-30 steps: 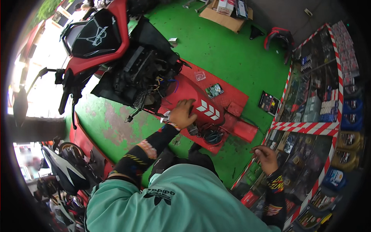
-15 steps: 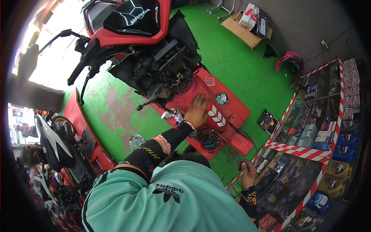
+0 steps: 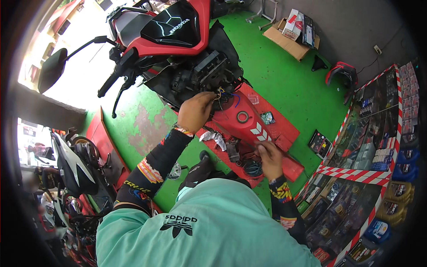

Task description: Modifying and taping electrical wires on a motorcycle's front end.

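Note:
My left hand (image 3: 195,113) is at the front of a red and black motorcycle (image 3: 168,27), its fingertips pinched on thin yellowish wires (image 3: 219,92) below the dark exposed parts. A blue wire (image 3: 235,99) curls beside them. Below is a red rounded panel (image 3: 229,116) with white chevrons; a dark ring (image 3: 243,117) rests on it. My right hand (image 3: 270,161) hovers near the panel's lower end, fingers loosely bent and apart, with nothing visible in them. A crumpled silver-white wrapper (image 3: 214,139) and a dark coiled part (image 3: 252,168) lie near the panel's left side.
Striped-edged glass display cases (image 3: 351,173) stand at the right. A cardboard box (image 3: 287,40) with packages is at the far right. A red platform (image 3: 284,129) lies under the panel on the green floor. Another motorcycle (image 3: 69,164) stands at the left.
My left hand has moved from the red panel up to the wires, uncovering the dark ring. My right hand has come up and leftward from beside the display case to the panel's lower end.

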A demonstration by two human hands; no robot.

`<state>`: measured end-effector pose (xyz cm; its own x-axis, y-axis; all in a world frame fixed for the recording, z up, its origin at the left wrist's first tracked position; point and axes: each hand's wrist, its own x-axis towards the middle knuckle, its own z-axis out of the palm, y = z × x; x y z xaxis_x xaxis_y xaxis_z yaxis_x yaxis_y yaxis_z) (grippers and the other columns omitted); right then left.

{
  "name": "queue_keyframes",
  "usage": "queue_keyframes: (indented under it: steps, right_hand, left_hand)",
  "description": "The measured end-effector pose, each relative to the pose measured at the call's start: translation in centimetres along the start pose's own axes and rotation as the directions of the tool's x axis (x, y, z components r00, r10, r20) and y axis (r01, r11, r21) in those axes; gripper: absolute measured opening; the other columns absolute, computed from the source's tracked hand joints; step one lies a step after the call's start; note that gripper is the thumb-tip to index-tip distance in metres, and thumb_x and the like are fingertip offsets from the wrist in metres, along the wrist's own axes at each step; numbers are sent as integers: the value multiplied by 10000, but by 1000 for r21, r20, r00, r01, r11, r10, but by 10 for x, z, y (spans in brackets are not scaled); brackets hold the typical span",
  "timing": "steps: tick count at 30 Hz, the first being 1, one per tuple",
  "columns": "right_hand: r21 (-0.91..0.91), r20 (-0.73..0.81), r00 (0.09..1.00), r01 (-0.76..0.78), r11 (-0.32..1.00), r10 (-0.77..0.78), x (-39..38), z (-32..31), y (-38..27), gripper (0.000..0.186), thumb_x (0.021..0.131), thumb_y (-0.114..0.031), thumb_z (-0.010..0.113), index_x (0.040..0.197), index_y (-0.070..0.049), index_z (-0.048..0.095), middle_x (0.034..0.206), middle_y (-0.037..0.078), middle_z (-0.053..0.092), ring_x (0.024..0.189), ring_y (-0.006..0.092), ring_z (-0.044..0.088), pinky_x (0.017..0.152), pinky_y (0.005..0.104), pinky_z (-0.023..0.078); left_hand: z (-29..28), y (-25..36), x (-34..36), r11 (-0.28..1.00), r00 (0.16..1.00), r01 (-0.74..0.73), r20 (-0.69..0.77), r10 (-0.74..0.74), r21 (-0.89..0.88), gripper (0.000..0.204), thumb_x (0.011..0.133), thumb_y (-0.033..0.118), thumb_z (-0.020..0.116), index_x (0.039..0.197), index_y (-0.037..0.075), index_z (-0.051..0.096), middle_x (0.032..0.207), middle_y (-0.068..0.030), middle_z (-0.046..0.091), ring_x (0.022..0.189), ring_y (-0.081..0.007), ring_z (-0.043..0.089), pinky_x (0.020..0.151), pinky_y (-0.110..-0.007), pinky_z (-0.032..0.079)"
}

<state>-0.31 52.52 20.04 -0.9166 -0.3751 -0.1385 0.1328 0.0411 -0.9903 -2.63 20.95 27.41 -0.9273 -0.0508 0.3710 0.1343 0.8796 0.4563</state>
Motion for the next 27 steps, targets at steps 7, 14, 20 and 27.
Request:
queue_keyframes:
  steps: [7,14,20,27]
  right_hand:
    - [228,116,993,2,974,-29,43,71,-14,195,1033,-86,608,1157,43,685,1058,52,649,910,101,648,802,261,525]
    - [52,6,992,126,991,-127,60,100,-2,167,1021,-75,616,1113,31,706,1052,56,650,890,113,638,800,262,516]
    - [82,7,1000,1,997,-2,77,127,13,178,1013,-89,621,1124,17,712,1035,56,655,922,127,647,816,283,523]
    - [139,-94,995,48,989,-35,86,147,19,198,1022,-95,603,1151,17,704,977,55,672,902,105,644,816,276,521]
  left_hand:
    - [19,-32,15,991,987,-29,163,7,130,340,904,130,641,1239,139,698,1162,-103,729,1012,-317,709,829,-419,580]
    - [24,-54,24,995,978,-50,208,31,87,353,885,148,679,1238,147,696,1061,-107,740,924,-331,710,774,-420,575]
    - [21,-60,25,995,963,-97,250,101,-26,220,879,205,708,1082,123,727,1017,-76,725,897,-323,705,733,-444,569]
    - [21,-63,30,979,952,-48,287,104,-197,142,883,112,708,1009,47,711,998,-113,716,870,-360,708,755,-403,565]
